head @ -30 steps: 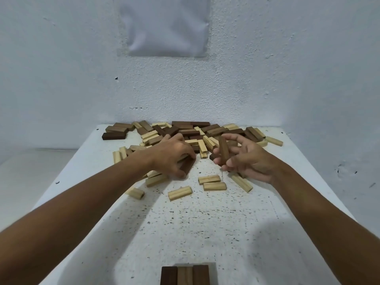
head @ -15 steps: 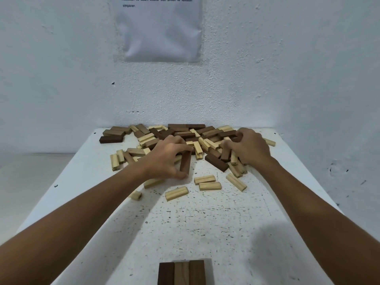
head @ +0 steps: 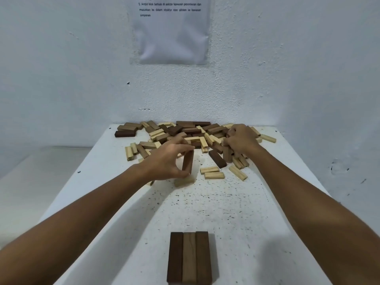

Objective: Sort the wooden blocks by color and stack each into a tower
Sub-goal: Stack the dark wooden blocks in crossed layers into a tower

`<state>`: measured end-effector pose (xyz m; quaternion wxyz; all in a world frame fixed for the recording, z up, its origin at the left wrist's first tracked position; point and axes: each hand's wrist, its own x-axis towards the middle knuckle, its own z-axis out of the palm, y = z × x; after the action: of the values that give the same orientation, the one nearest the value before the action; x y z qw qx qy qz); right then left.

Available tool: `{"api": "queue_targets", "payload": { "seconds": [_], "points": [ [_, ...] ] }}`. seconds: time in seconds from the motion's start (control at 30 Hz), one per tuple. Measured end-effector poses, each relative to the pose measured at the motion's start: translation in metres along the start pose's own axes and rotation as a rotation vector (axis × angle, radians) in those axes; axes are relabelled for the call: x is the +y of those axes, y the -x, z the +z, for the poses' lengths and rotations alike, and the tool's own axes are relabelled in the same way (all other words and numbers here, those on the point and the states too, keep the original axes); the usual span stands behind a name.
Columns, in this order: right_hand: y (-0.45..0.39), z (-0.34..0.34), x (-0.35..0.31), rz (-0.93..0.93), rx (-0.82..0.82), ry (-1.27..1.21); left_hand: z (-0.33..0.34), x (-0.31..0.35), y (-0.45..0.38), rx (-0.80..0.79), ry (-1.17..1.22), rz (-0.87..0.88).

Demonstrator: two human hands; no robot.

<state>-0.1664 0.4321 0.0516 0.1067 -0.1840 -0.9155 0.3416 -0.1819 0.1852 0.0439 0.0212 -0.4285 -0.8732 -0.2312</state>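
While left hand (head: 164,159) pinches dark block (head: 187,162), right hand (head: 240,138) grips pile (head: 185,132)

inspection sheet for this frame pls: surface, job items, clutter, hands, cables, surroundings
surface: white table, dark-speckled.
job's things: mixed pile of blocks at the far edge, light and dark; row of three brown blocks side by side at the near edge.
clutter: nothing seen.
grippers: left hand holds a dark block upright in its fingers; right hand curled over the pile, grip hidden.
cables: nothing seen.
surroundings: white wall; printed sheet taped above the table.
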Motion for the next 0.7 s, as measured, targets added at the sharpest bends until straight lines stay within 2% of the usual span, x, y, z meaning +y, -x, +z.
{"api": "queue_targets", "payload": {
  "seconds": [0.13,0.27,0.5,0.7],
  "points": [
    [0.03,-0.016,-0.007,-0.028,-0.055,-0.21,-0.001,0.014,0.007,-0.018,0.036,0.021],
    [0.069,-0.029,0.001,-0.01,-0.155,-0.324,0.003,0.038,0.009,-0.125,0.032,0.043],
    [0.124,-0.026,0.029,0.092,-0.301,-0.393,0.025,0.064,0.011,-0.305,-0.013,0.098],
    [0.142,-0.003,0.031,0.197,-0.312,-0.448,0.036,0.058,0.018,-0.313,0.027,0.096]
  ]
}}
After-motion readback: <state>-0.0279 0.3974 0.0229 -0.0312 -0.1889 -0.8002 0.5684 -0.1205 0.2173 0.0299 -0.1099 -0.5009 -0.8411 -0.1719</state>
